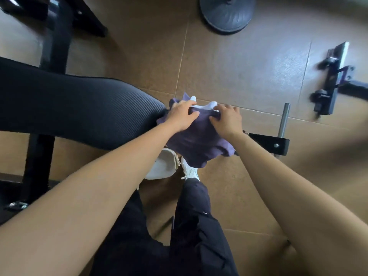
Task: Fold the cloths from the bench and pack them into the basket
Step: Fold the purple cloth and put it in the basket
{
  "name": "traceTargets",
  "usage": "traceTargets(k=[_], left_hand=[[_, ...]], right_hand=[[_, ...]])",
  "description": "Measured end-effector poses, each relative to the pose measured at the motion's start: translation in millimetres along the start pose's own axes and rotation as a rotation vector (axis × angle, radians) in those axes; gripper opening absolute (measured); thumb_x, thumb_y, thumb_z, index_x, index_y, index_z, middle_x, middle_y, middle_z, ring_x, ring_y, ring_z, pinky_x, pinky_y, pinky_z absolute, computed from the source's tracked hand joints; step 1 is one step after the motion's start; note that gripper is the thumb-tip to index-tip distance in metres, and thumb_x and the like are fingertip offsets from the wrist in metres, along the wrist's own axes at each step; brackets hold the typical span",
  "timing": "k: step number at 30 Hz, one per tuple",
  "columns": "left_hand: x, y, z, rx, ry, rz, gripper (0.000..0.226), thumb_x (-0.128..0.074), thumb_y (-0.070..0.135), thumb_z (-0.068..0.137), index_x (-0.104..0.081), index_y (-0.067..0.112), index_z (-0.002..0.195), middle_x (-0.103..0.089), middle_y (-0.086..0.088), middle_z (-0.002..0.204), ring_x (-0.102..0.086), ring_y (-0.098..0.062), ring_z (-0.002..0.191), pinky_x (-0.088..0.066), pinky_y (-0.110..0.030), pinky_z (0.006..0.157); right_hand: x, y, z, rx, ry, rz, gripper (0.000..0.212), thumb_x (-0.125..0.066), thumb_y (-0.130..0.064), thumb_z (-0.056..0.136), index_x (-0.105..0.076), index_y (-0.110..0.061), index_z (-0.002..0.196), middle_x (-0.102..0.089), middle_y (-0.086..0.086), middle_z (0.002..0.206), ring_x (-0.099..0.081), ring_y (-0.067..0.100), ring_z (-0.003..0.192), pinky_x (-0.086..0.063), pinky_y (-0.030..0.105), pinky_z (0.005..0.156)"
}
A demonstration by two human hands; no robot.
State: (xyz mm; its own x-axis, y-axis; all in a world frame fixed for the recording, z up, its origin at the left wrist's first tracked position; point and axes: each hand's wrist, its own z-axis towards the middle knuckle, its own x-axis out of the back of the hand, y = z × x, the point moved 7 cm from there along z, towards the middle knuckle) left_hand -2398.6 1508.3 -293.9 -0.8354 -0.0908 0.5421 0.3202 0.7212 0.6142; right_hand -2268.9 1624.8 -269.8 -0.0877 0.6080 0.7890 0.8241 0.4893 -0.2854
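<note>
A dark purple cloth (199,142) hangs in a bundle off the right end of the black padded bench (75,110), above my white shoes. A white cloth (209,105) pokes out at the bundle's far edge. My left hand (183,116) lies on the bundle's left top, fingers curled over the purple fabric. My right hand (227,120) grips the purple cloth's upper edge just beside the white cloth. No basket is in view.
The bench's black steel frame (53,46) stands at the left. A black bracket with a chrome peg (283,120) juts out right of the cloths. A round black weight base (227,14) sits at the top, and a metal fitting (334,76) lies at the right on brown floor tiles.
</note>
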Motion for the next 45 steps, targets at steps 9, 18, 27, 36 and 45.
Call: traceTargets(k=[9, 18, 27, 36, 45], left_hand=[[-1, -13, 11, -0.218, -0.131, 0.166, 0.047, -0.070, 0.037, 0.090, -0.059, 0.035, 0.135, -0.054, -0.001, 0.138, -0.044, -0.028, 0.128, -0.040, -0.046, 0.106], [8, 22, -17, -0.424, -0.338, 0.156, 0.024, -0.072, 0.050, 0.085, -0.062, 0.029, 0.077, -0.064, 0.012, 0.076, -0.059, -0.012, 0.078, -0.047, -0.035, 0.074], [40, -31, -85, -0.362, -0.412, 0.383, 0.032, -0.063, 0.055, 0.092, -0.061, 0.027, 0.076, -0.062, 0.009, 0.073, -0.058, -0.013, 0.071, -0.044, -0.035, 0.063], [60, -104, -163, -0.141, -0.325, 0.362, 0.022, -0.073, 0.045, 0.088, -0.066, 0.029, 0.074, -0.064, 0.008, 0.073, -0.058, -0.013, 0.071, -0.049, -0.040, 0.070], [57, -112, -271, -0.110, -0.060, -0.207, 0.017, -0.080, 0.017, 0.087, -0.071, 0.027, 0.076, -0.064, -0.004, 0.070, -0.052, -0.003, 0.058, -0.043, -0.013, 0.060]], right_hand=[[16, 0, -27, 0.013, 0.074, -0.020, 0.005, -0.067, -0.021, 0.086, -0.067, -0.016, 0.086, -0.063, -0.002, 0.089, -0.055, 0.028, 0.100, -0.030, 0.040, 0.092], [29, 5, -84, 0.110, 0.050, 0.037, 0.016, -0.072, -0.029, 0.086, -0.060, -0.021, 0.079, -0.065, -0.004, 0.075, -0.055, 0.030, 0.073, -0.034, 0.037, 0.080], [31, 63, -131, 0.083, -0.045, 0.072, 0.024, -0.079, -0.037, 0.081, -0.067, -0.016, 0.079, -0.068, 0.002, 0.074, -0.060, 0.024, 0.068, -0.052, 0.039, 0.064], [-18, 103, -186, -0.021, -0.251, 0.135, 0.023, -0.079, -0.031, 0.084, -0.065, -0.012, 0.081, -0.066, 0.005, 0.079, -0.061, 0.028, 0.075, -0.052, 0.043, 0.069], [-68, 1, -290, 0.044, 0.009, 0.355, 0.015, -0.075, -0.023, 0.087, -0.061, -0.023, 0.094, -0.060, -0.007, 0.075, -0.055, 0.021, 0.073, -0.040, 0.033, 0.065]])
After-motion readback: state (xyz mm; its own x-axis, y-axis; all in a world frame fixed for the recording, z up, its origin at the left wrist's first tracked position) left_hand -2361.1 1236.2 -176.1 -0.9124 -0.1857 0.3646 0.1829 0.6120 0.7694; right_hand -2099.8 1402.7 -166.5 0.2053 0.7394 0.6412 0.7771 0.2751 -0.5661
